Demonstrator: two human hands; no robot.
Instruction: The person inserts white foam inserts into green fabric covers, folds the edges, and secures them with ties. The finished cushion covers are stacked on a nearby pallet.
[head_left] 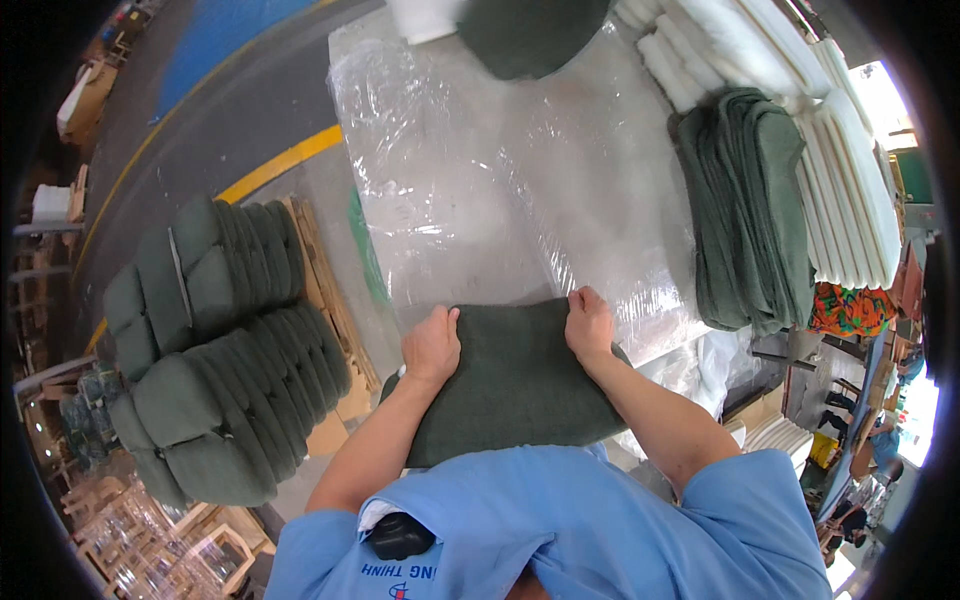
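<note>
A dark green fabric cushion cover (515, 385) hangs in front of my body at the near edge of a table wrapped in clear plastic film (450, 190). My left hand (432, 345) grips its upper left corner with curled fingers. At the upper right corner, my right hand (589, 322) pinches the cloth the same way. The top edge is stretched between both hands, and the lower part drapes against my blue shirt. Whether anything is inside the cover cannot be seen. To the right, a stack of folded dark green covers (745, 215) lies on the table.
White padded inserts (845, 190) are piled beyond the green stack, with more white padding (690, 60) at the far right. Another dark green piece (535, 35) lies at the far edge. On the left, rows of green cushions (240, 400) stand beside a wooden pallet (330, 290).
</note>
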